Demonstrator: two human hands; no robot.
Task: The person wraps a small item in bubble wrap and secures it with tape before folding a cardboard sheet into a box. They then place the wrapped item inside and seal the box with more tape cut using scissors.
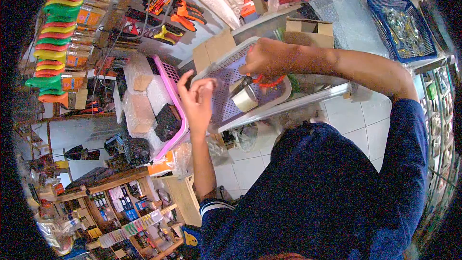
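My left hand (198, 101) is raised at the left side of a pale purple perforated basket (226, 79), its fingers bent but apart, with nothing visible in them. My right hand (267, 60) is closed above the basket's right part, knuckles up; what its fingers hold, if anything, is hidden. Just below it lies an orange-red item (270, 82), possibly a handle. Beside that, a roll of tape (245, 98) rests tilted in the basket, a short dark piece (240, 85) against its upper edge.
A pink basket (168, 79) with bubble-wrapped boxes stands at left. A cardboard box (309, 32) sits behind my right forearm. A blue basket (402, 24) with small metal parts is at upper right. Packaged tools hang at upper left; a metal-edged counter (308, 98) runs in front of me.
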